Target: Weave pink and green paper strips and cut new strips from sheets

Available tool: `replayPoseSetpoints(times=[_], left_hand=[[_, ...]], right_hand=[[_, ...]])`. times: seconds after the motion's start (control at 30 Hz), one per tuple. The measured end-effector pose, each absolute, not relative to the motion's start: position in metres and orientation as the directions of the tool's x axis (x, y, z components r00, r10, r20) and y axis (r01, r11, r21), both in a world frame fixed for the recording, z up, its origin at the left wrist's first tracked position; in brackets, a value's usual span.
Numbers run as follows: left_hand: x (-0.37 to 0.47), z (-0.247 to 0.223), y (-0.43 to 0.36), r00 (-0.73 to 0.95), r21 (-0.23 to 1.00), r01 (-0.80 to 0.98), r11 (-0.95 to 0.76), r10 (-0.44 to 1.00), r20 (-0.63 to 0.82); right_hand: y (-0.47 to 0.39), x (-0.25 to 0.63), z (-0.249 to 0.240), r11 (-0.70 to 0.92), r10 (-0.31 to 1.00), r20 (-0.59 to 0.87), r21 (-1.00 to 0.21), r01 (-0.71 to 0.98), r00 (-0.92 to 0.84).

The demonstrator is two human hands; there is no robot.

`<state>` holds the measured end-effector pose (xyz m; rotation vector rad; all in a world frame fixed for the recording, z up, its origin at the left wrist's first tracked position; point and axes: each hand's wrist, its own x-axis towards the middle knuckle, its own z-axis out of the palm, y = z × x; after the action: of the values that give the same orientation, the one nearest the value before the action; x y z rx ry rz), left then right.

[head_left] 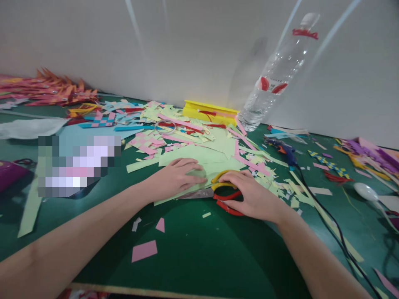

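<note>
My left hand (179,178) lies with its fingers spread on pale green paper (199,155) in the middle of the table. Just right of it, my right hand (249,191) grips the yellow and red handles of a pair of scissors (229,206). The scissor blades (196,194) point left, along the near edge of the green paper and below my left fingers. Behind both hands, cut pink and green strips (146,143) are heaped up.
A clear bottle (280,70) stands at the back beside a yellow folded piece (210,112). A blue glue gun (285,153) with a black cord lies at right, near a white spoon (366,192). Orange paper pieces (59,89) fill the back left; a blurred object (81,166) is at left.
</note>
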<state>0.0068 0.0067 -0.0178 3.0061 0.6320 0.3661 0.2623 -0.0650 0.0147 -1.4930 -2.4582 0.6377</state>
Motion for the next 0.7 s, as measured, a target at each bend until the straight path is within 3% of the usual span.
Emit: replayPoseSetpoints(times=[0.7], left_hand=[[0.0061, -0.0199, 0.0081, 0.890, 0.097, 0.385, -0.918, 0.397, 0.225]], right_hand=[[-0.0640, 0.2585, 0.0146, 0.351, 0.891, -0.088, -0.491, 0.797, -0.446]])
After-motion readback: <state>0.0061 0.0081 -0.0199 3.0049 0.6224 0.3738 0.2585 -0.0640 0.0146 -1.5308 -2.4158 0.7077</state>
